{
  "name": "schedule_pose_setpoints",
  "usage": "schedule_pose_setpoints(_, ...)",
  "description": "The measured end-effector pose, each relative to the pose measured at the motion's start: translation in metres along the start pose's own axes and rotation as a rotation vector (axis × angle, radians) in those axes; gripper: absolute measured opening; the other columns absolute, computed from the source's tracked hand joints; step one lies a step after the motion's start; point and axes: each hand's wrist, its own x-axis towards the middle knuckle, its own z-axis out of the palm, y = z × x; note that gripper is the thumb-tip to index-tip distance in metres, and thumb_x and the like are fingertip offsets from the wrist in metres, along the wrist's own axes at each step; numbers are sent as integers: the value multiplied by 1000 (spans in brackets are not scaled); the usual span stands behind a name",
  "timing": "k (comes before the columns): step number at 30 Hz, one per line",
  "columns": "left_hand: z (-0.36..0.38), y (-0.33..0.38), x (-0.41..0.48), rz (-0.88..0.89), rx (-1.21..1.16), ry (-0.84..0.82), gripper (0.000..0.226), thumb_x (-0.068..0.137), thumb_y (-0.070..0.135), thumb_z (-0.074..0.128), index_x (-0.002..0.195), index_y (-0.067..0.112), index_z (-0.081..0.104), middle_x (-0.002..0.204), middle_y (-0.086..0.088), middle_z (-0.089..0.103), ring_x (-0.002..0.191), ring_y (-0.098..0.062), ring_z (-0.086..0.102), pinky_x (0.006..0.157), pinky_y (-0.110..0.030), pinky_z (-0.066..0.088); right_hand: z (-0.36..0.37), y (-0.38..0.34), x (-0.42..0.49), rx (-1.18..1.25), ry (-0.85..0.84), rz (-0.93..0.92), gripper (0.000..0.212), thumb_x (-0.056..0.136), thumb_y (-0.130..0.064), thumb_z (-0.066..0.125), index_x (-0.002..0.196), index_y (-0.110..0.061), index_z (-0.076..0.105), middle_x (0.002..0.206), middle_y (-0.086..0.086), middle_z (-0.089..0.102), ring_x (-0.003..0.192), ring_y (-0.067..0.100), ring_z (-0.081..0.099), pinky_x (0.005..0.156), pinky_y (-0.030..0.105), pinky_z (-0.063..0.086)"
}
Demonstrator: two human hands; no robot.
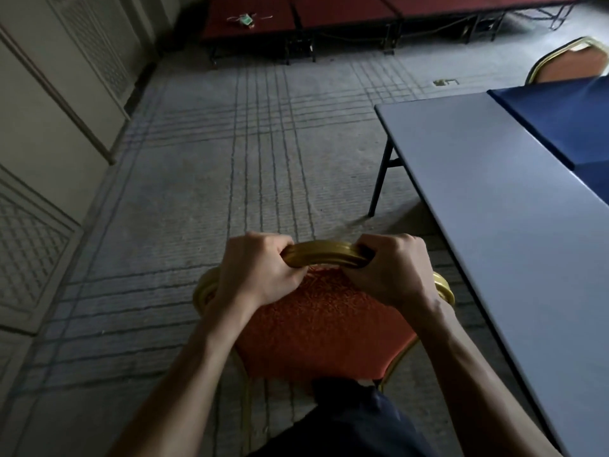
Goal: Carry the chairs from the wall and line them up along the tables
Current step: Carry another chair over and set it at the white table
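A chair (316, 328) with orange upholstery and a gold metal frame is right in front of me, seen from above. My left hand (253, 272) grips the top of its gold backrest on the left. My right hand (392, 268) grips the same rail on the right. The chair's legs are mostly hidden under its padding and my arms. A long grey table (487, 192) runs along my right side, with its near edge beside the chair. A second orange chair (573, 62) stands at the table's far side, top right.
A blue cloth (566, 117) covers the table's far right part. One dark table leg (382, 179) angles down to the grey lined carpet (230, 159). Panelled wall (49, 127) on the left. Low red platforms (329, 11) line the far end.
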Motion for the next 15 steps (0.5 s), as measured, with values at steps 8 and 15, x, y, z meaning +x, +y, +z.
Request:
schedule_pose_setpoints(8, 57, -31, 143, 17, 5, -17, 38, 70, 56, 61, 57, 22, 50, 54, 4, 58, 54, -17, 60, 49, -29, 39, 37, 67, 133, -13, 18, 38, 44, 73, -60, 59, 57, -19, 56, 47, -7, 48, 43, 14, 46, 53, 24, 31)
schedule_pose_setpoints(15, 95, -59, 244, 94, -5, -42, 36, 70, 51, 62, 57, 21, 47, 53, 5, 55, 53, -17, 58, 49, -28, 36, 62, 106, 220, -67, -41, 84, 39, 73, -64, 60, 69, -25, 69, 56, -6, 63, 51, 13, 59, 55, 29, 47)
